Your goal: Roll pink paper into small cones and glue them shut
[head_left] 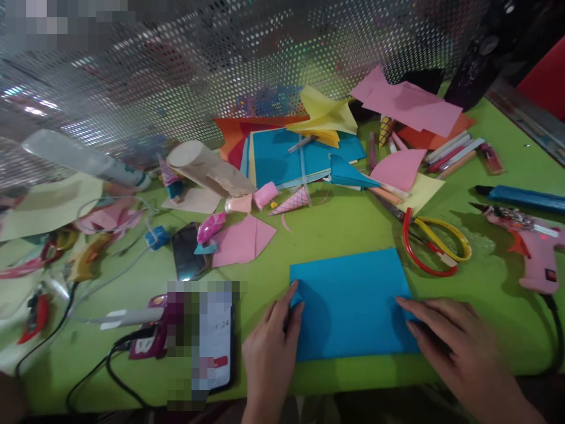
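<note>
A rectangular sheet of blue paper (348, 306) lies in front of me near the table's front edge. At its left edge, my left hand (276, 330) has thumb and index finger closed on the paper. My right hand (450, 330) grips the right edge in the same way, the other fingers curled below. Just beyond the sheet's upper right corner rest scissors (441, 250) with red and yellow handles. A pink paper piece (245, 241) lies past the upper left corner.
On the right are a pink glue gun (536, 241) and a blue tool (529, 197). A lit phone (218, 335) and black cables lie left. Behind are coloured papers (282, 159), pens (454, 153), a cardboard roll (198, 165), a bottle (83, 159) and a perforated metal screen (198, 70).
</note>
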Available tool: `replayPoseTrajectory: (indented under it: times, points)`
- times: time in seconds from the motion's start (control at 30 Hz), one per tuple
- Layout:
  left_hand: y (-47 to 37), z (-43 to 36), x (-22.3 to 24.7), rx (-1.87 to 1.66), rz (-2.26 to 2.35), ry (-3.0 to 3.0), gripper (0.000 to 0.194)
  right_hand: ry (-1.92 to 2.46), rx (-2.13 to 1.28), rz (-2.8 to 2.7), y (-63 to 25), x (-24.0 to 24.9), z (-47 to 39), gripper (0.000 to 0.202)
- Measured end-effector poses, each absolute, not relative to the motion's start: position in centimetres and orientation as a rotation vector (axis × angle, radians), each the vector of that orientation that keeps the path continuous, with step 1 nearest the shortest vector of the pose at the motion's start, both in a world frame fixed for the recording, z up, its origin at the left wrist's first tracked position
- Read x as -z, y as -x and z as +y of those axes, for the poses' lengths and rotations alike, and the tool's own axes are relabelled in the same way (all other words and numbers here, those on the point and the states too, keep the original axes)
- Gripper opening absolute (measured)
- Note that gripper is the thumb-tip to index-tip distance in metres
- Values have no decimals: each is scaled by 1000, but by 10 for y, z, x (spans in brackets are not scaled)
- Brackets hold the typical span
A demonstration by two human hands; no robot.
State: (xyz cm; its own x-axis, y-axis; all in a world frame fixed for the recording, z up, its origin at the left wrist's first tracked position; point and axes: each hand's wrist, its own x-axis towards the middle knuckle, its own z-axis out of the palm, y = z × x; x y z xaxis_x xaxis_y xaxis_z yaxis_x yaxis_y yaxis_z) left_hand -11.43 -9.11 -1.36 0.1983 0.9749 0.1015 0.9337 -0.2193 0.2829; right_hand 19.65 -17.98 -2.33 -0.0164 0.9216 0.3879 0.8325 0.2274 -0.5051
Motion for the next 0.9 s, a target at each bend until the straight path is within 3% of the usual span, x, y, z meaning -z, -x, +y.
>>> replayPoseTrajectory:
  times: [0.4, 0.6, 0.8, 0.9]
  points:
    - [100, -89, -1, -206, 1841, -2530, 33, 1684, -78, -1936, -203, 38, -186, 27]
    - [87, -89, -10, 46, 1524, -2651, 31, 1706, -32, -1966, -212, 51, -183, 41]
    - [90, -112, 13, -181, 1450, -2601, 47, 1709, -156, -1958, -208, 42, -179, 40]
    - [95, -118, 22, -261, 1417, -2594, 71, 1707, -169, -1935, -205, 40, -178, 39]
